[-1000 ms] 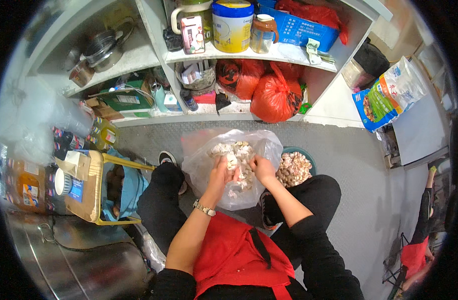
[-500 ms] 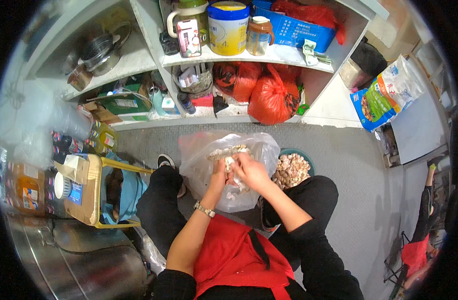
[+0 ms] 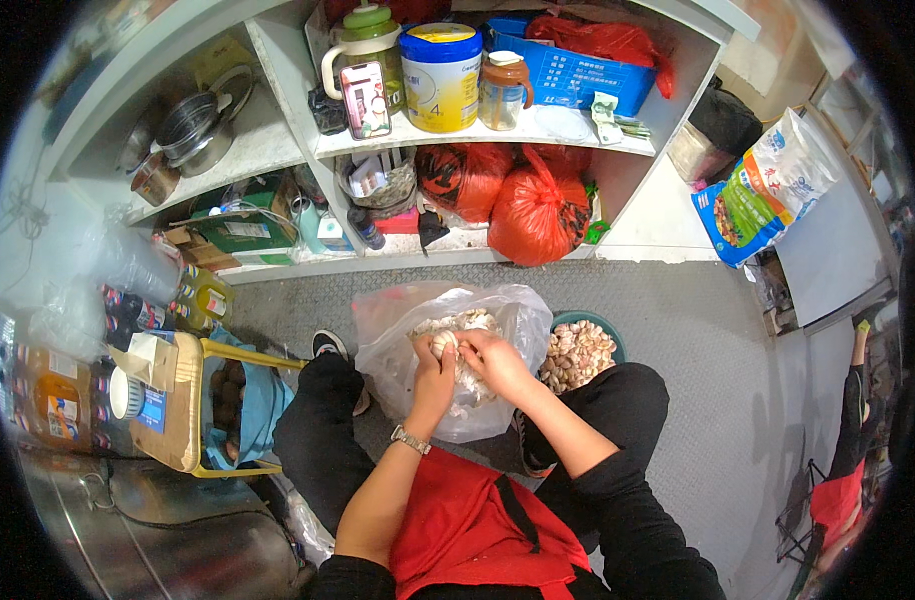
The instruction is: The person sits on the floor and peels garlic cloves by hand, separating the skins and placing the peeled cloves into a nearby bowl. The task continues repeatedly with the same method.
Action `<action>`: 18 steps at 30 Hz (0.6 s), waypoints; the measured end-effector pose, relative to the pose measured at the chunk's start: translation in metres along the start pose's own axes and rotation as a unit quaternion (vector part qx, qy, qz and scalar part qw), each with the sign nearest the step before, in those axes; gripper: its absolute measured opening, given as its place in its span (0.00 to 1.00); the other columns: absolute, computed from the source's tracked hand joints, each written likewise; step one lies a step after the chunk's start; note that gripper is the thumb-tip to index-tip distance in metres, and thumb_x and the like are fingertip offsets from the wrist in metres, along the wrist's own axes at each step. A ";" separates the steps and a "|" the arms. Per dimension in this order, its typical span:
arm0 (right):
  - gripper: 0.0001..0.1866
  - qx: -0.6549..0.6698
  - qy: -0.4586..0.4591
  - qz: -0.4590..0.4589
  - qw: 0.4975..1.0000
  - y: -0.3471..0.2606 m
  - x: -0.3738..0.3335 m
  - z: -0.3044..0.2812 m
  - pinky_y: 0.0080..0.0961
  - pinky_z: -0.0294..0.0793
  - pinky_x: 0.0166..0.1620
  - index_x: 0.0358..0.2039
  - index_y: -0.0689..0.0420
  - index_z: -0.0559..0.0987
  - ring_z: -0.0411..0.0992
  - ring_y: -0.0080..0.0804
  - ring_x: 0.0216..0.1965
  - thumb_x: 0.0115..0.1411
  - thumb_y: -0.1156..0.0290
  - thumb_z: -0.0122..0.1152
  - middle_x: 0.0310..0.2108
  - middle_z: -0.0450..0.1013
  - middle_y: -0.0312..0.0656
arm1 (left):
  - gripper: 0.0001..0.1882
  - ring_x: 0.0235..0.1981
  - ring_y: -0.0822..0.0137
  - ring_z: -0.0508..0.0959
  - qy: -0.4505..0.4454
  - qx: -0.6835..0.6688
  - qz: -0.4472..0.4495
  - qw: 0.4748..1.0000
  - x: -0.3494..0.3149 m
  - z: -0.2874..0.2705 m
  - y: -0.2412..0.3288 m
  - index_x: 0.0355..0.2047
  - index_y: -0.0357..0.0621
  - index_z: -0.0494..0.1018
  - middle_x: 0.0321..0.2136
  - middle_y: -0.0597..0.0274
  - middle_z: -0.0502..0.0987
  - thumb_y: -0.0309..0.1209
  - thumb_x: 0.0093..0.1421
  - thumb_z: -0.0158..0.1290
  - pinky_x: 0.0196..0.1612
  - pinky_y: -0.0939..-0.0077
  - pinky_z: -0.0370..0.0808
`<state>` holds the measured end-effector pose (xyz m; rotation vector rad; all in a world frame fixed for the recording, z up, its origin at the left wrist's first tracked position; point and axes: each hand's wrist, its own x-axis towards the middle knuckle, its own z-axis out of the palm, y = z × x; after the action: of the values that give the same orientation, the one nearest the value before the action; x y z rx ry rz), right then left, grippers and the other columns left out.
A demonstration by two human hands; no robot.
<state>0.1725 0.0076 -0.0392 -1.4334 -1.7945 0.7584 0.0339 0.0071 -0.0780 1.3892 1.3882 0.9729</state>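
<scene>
A whitish garlic bulb (image 3: 444, 343) is held over an open clear plastic bag (image 3: 383, 320) on the floor between my feet. My left hand (image 3: 433, 375) wraps its fingers round the bulb from the left. The bent fingertips of my right hand (image 3: 495, 362) press against the bulb's right side. Beneath both hands, pale garlic skins (image 3: 468, 320) lie inside the bag, partly hidden by my fingers. Just right of the bag, separated garlic cloves (image 3: 578, 355) fill a round green basin (image 3: 619, 345), partly covered by my right knee.
Ahead stands a white shelf unit (image 3: 378, 262) holding a phone (image 3: 366, 100), a yellow tin (image 3: 441, 80) and red plastic bags (image 3: 540, 215). To my left are a yellow-framed stool (image 3: 188, 400), drink bottles and a metal cabinet (image 3: 158, 520). A colourful sack (image 3: 763, 190) is at far right.
The garlic bulb now shows more clearly between my fingers, and both hands sit slightly lower against the bag. The whole view has tilted a little, shifting the shelf downward.
</scene>
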 end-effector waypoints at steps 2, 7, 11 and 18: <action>0.10 -0.018 0.001 -0.006 1.000 0.000 0.001 0.000 0.38 0.72 0.38 0.37 0.59 0.74 0.72 0.49 0.35 0.55 0.70 0.55 0.32 0.73 0.50 | 0.21 0.39 0.39 0.73 -0.005 0.002 -0.005 1.000 -0.001 -0.001 0.000 0.48 0.40 0.53 0.37 0.36 0.72 0.42 0.64 0.42 0.40 0.53 0.69; 0.09 -0.023 0.028 -0.021 0.999 0.002 -0.001 0.004 0.38 0.71 0.38 0.37 0.60 0.74 0.72 0.50 0.35 0.55 0.72 0.55 0.33 0.73 0.51 | 0.22 0.38 0.39 0.73 -0.007 -0.025 -0.004 1.000 -0.001 -0.001 -0.003 0.49 0.39 0.53 0.37 0.35 0.72 0.41 0.64 0.43 0.40 0.54 0.69; 0.11 -0.025 0.055 -0.035 0.998 0.001 -0.003 0.007 0.37 0.71 0.38 0.38 0.62 0.75 0.72 0.50 0.35 0.55 0.72 0.56 0.31 0.73 0.52 | 0.22 0.38 0.39 0.74 -0.010 -0.007 -0.002 1.000 0.001 0.000 -0.003 0.48 0.40 0.53 0.36 0.36 0.72 0.41 0.63 0.43 0.39 0.53 0.69; 0.10 -0.014 0.088 0.008 0.996 -0.002 -0.003 0.009 0.37 0.72 0.35 0.35 0.63 0.74 0.72 0.50 0.32 0.54 0.72 0.57 0.29 0.72 0.53 | 0.22 0.36 0.37 0.74 -0.026 0.032 0.001 0.999 -0.003 -0.001 0.006 0.48 0.41 0.53 0.35 0.36 0.73 0.42 0.63 0.44 0.37 0.51 0.69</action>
<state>0.1649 0.0037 -0.0433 -1.4870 -1.6663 0.5989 0.0340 0.0044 -0.0721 1.4533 1.3906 0.8929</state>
